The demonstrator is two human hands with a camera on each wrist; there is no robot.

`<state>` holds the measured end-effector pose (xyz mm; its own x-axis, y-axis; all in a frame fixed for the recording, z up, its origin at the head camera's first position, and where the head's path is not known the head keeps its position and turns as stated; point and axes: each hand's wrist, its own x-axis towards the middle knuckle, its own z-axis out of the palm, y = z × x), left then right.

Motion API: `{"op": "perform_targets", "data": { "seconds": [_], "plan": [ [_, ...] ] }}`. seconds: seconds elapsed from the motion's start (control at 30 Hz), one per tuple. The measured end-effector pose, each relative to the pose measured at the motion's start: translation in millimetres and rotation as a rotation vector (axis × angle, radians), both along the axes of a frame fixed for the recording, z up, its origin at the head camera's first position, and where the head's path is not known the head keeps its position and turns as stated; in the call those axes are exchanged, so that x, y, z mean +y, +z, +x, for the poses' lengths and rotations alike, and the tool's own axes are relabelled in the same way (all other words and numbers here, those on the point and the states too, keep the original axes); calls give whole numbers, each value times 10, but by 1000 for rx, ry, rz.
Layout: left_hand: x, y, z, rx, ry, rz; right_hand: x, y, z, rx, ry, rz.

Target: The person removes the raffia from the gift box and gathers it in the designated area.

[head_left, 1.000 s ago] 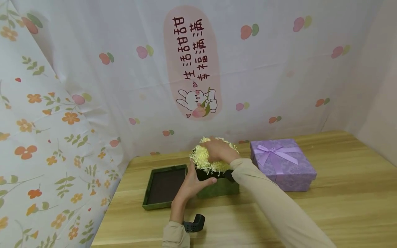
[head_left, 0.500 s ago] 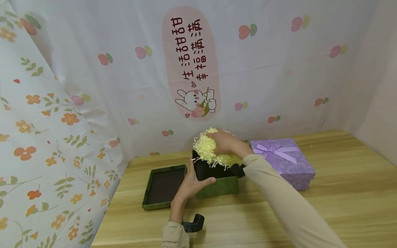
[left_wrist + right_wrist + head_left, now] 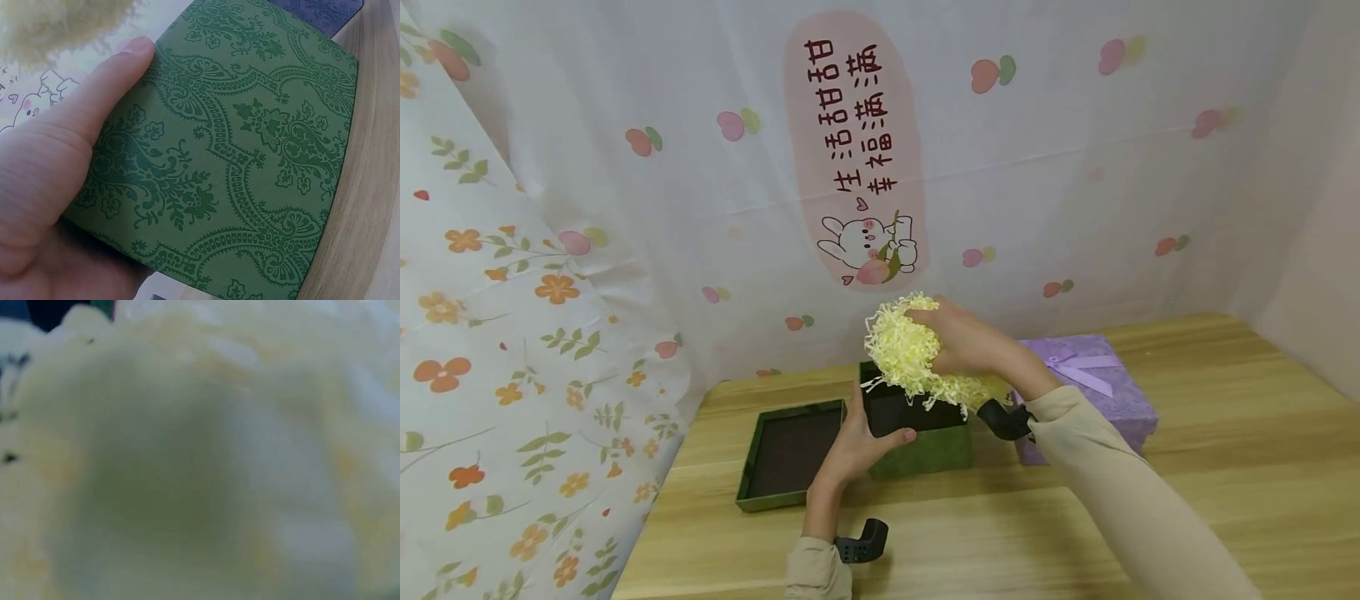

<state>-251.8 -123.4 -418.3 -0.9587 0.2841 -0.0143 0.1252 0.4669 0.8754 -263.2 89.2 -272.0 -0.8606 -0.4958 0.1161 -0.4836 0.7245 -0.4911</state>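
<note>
My right hand (image 3: 966, 337) grips a large, loose bundle of pale yellow shredded paper (image 3: 898, 346) above the green box (image 3: 925, 450). Strands trail from the bundle to the right, under the hand. The box stands uncovered with a dark interior; its embossed floral side (image 3: 231, 150) fills the left wrist view. At the box's left corner my left hand (image 3: 853, 442) holds on, thumb along the front wall and fingers along the left side. The right wrist view is blurred, covered by the shredded paper (image 3: 250, 487), so the right fingertips are hidden.
A green lid (image 3: 793, 454) lies inside up, left of the box. On the right sits a purple gift box (image 3: 1120, 408) with a ribbon bow, partly behind the right arm. A printed cloth (image 3: 1037, 183) hangs behind the wooden table (image 3: 1247, 467).
My right hand has lifted the shredded paper up and slightly to the right, out of the green box, baring its dark inside. The left hand has kept its hold on the box.
</note>
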Motion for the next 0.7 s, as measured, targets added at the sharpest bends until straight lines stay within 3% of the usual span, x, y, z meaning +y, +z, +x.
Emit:
{"op": "perform_targets", "data": {
  "seconds": [0.43,0.7],
  "plan": [
    [2,-8,-38,12,-13,-13,149,-77,419,124,59,-46],
    [-14,-24,-46,61,-46,45,222,-285,717,93,74,-113]
  ]
}}
